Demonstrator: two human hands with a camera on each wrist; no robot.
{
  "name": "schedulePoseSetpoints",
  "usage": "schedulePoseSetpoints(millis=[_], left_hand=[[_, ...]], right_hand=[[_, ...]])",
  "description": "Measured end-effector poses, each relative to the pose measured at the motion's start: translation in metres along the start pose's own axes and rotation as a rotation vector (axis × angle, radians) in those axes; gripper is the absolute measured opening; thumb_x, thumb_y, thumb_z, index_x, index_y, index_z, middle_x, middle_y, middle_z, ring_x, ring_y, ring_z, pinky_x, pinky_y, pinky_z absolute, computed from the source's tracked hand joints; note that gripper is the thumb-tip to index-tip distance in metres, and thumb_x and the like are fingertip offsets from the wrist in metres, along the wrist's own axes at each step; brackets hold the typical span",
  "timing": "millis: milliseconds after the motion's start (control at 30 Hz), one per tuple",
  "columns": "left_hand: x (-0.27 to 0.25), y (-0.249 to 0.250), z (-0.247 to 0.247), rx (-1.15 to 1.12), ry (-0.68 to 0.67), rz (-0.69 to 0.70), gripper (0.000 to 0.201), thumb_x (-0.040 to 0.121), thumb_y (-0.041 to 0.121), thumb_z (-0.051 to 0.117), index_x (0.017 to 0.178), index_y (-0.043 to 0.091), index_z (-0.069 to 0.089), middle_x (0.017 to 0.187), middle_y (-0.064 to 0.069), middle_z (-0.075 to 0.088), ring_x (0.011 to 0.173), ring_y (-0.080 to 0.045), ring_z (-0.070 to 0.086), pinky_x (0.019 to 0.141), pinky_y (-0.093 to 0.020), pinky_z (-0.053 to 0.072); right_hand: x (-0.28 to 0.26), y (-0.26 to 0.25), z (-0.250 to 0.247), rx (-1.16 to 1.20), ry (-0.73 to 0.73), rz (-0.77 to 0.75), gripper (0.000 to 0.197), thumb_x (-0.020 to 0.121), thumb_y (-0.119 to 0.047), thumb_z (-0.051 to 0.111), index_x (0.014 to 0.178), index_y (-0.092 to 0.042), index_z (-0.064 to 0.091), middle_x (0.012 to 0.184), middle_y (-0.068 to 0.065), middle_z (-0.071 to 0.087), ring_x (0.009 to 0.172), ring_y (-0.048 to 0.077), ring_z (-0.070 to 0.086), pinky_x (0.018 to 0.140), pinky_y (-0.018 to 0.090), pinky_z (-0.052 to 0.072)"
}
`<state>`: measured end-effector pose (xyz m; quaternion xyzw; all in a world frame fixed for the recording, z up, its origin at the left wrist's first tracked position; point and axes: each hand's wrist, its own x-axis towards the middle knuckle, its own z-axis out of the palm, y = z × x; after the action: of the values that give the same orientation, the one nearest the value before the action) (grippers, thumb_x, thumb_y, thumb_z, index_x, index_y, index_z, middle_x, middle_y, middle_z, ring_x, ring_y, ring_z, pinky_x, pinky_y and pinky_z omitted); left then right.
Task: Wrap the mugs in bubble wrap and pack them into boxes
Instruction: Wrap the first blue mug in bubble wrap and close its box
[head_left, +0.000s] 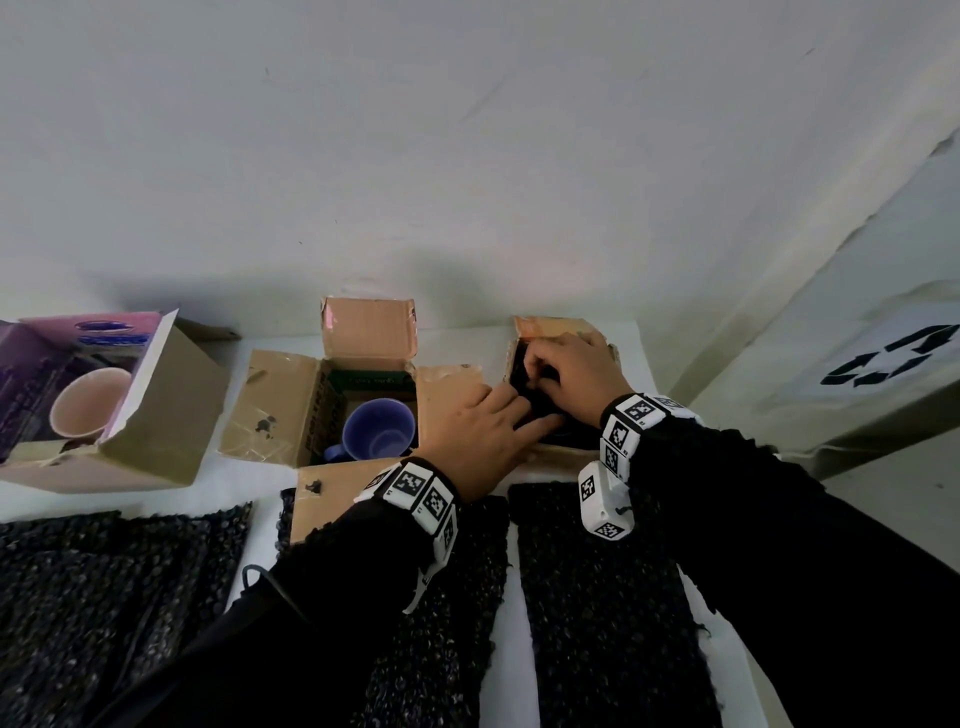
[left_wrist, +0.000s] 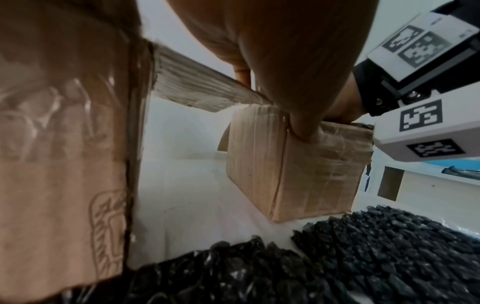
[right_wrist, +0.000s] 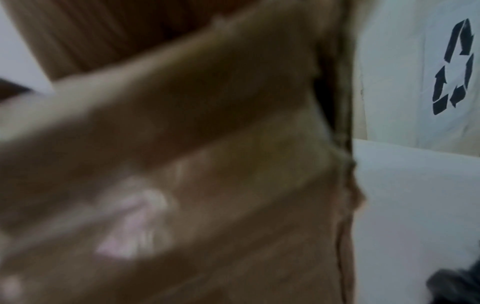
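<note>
Sheets of black bubble wrap (head_left: 597, 597) lie nearest on the white surface (head_left: 249, 540). Beyond them, the left hand (head_left: 483, 436) and right hand (head_left: 571, 374) curl their fingers (head_left: 537, 364) around a dark wrapped bundle (head_left: 535, 397), pressing it into a small brown cardboard box (left_wrist: 298, 168). Left of the fingers, a blue mug (head_left: 382, 428) sits unwrapped in an open box: probably next.
</note>
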<state>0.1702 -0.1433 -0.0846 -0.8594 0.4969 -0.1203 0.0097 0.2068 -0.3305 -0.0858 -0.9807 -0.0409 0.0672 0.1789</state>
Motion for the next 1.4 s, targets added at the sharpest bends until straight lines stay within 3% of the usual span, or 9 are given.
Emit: schedulePoseSetpoints(millis=[167, 333, 567, 767, 833, 933, 1067, 1267, 1400], left_hand=[[-0.002, 0.004, -0.004, 0.103, 0.002, -0.082, 0.030, 0.080, 0.048, 0.062, 0.088, 0.020, 0.068, 0.095, 0.000, 0.062, 0.103, -0.025, 0.046, 0.091, -0.040, 0.031], [-0.009, 0.008, -0.003, 0.164, -0.050, -0.213, 0.044, 0.084, 0.056, 0.048, 0.099, 0.021, 0.070, 0.117, 0.002, 0.059, 0.118, -0.026, 0.037, 0.098, -0.044, 0.025], [-0.012, 0.014, -0.005, 0.140, -0.084, -0.273, 0.036, 0.084, 0.053, 0.053, 0.096, 0.023, 0.067, 0.104, 0.006, 0.062, 0.114, -0.026, 0.045, 0.095, -0.046, 0.026], [-0.008, 0.017, -0.009, 0.084, -0.202, -0.328, 0.031, 0.089, 0.048, 0.050, 0.100, 0.022, 0.063, 0.111, 0.005, 0.063, 0.126, -0.030, 0.044, 0.099, -0.050, 0.018], [-0.009, 0.017, -0.009, 0.071, -0.216, -0.335, 0.032, 0.092, 0.047, 0.046, 0.104, 0.022, 0.061, 0.115, 0.006, 0.062, 0.130, -0.030, 0.040, 0.100, -0.050, 0.014], [-0.009, 0.016, -0.008, 0.054, -0.209, -0.331, 0.033, 0.094, 0.046, 0.041, 0.109, 0.022, 0.058, 0.120, 0.006, 0.059, 0.134, -0.029, 0.035, 0.101, -0.050, 0.012], [-0.010, 0.017, -0.005, 0.052, -0.193, -0.322, 0.030, 0.091, 0.046, 0.047, 0.106, 0.024, 0.060, 0.118, 0.007, 0.060, 0.131, -0.028, 0.038, 0.098, -0.049, 0.017], [-0.015, 0.020, -0.003, 0.055, -0.131, -0.332, 0.041, 0.088, 0.046, 0.039, 0.110, 0.022, 0.064, 0.124, 0.001, 0.056, 0.124, -0.027, 0.034, 0.098, -0.047, 0.023], [-0.014, 0.020, -0.001, 0.048, -0.132, -0.323, 0.045, 0.087, 0.044, 0.046, 0.121, 0.017, 0.057, 0.118, -0.001, 0.060, 0.125, -0.029, 0.044, 0.103, -0.049, 0.020]], right_hand=[[0.000, 0.006, 0.001, -0.024, -0.040, -0.012, 0.025, 0.080, -0.038, 0.037, 0.096, -0.050, 0.050, 0.093, -0.015, 0.056, 0.103, 0.026, 0.050, 0.095, 0.051, 0.035], [-0.007, 0.006, -0.013, 0.089, -0.031, -0.126, 0.029, 0.076, -0.024, 0.060, 0.102, -0.035, 0.056, 0.098, -0.015, 0.067, 0.102, 0.010, 0.054, 0.099, 0.031, 0.019], [-0.007, 0.000, -0.007, 0.035, 0.058, -0.036, 0.026, 0.075, -0.062, 0.059, 0.085, -0.039, 0.055, 0.084, -0.018, 0.057, 0.099, 0.017, 0.048, 0.092, 0.035, 0.028], [-0.018, -0.026, -0.013, -0.038, 0.178, 0.030, 0.011, 0.082, -0.034, 0.064, 0.086, -0.025, 0.060, 0.086, -0.009, 0.057, 0.090, 0.016, 0.036, 0.074, 0.027, 0.009], [-0.018, -0.027, -0.015, 0.057, 0.195, -0.060, 0.004, 0.082, -0.025, 0.063, 0.086, -0.026, 0.062, 0.081, -0.013, 0.057, 0.083, 0.012, 0.041, 0.080, 0.027, 0.015], [-0.013, -0.015, -0.008, 0.209, 0.190, -0.236, 0.025, 0.075, -0.009, 0.056, 0.083, -0.030, 0.068, 0.086, -0.016, 0.067, 0.086, 0.007, 0.052, 0.090, 0.040, 0.034], [-0.015, -0.009, -0.007, -0.009, 0.065, -0.285, 0.041, 0.073, -0.009, 0.049, 0.097, -0.032, 0.073, 0.102, -0.017, 0.070, 0.102, 0.015, 0.051, 0.095, 0.044, 0.031], [-0.014, -0.015, -0.014, -0.333, -0.089, -0.324, 0.039, 0.084, -0.016, 0.053, 0.118, -0.032, 0.063, 0.126, -0.014, 0.056, 0.119, 0.018, 0.038, 0.099, 0.040, 0.026], [-0.016, -0.011, -0.014, -0.313, 0.037, -0.298, 0.042, 0.081, -0.014, 0.057, 0.123, -0.021, 0.060, 0.128, 0.001, 0.049, 0.117, 0.025, 0.046, 0.095, 0.039, 0.034]])
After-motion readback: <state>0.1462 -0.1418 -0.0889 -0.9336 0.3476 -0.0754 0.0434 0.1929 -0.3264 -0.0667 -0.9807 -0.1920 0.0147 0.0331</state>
